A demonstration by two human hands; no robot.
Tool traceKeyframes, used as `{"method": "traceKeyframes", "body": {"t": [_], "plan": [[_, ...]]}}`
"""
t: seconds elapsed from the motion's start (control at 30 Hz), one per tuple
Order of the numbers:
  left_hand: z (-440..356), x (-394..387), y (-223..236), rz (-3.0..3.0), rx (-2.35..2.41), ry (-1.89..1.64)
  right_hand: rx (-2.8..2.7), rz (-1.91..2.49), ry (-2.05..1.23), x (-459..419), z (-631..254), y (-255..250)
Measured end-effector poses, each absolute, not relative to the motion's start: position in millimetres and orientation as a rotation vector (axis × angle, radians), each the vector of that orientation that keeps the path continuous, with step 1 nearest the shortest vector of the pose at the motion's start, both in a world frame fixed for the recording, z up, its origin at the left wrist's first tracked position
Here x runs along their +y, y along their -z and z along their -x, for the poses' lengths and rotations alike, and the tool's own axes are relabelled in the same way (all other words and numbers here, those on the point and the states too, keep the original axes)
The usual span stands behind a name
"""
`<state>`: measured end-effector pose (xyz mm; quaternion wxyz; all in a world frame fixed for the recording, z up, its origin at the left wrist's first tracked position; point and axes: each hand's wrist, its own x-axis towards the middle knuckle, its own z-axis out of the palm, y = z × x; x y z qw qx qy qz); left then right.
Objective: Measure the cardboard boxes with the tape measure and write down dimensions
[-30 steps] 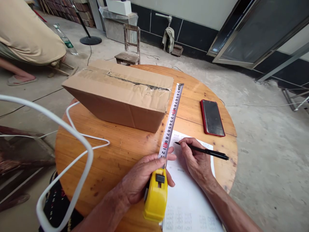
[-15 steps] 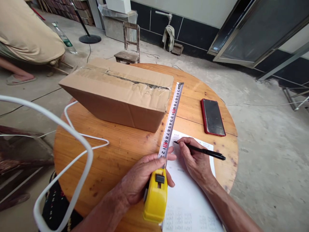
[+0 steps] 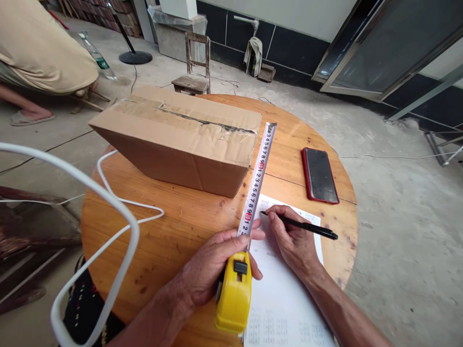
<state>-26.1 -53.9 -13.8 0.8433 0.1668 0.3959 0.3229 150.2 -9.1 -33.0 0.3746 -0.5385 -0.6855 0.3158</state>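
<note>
My left hand (image 3: 213, 267) grips a yellow tape measure (image 3: 233, 296) at the near edge of the round wooden table (image 3: 173, 231). Its blade (image 3: 257, 178) runs away from me along the right end of a taped cardboard box (image 3: 177, 137). My thumb presses on the blade near its case. My right hand (image 3: 291, 238) holds a black pen (image 3: 304, 225) in a writing grip, its tip on a white sheet of paper (image 3: 285, 299) with printed columns, just right of the blade.
A red-cased phone (image 3: 320, 174) lies face up at the table's right side. A white cable (image 3: 108, 207) loops over the left of the table. Beyond it stand a small wooden chair (image 3: 193, 72) and a bottle (image 3: 96, 58); another person (image 3: 39, 53) sits far left.
</note>
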Motion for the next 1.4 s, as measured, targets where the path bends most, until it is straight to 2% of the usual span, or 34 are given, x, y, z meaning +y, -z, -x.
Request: {"method": "traceKeyframes", "body": {"t": [1.4], "plan": [[25.4, -51.9, 12.9, -0.314, 0.82, -0.692, -1.81, 1.367, -0.784, -8.2, -149.0, 32.1]]}}
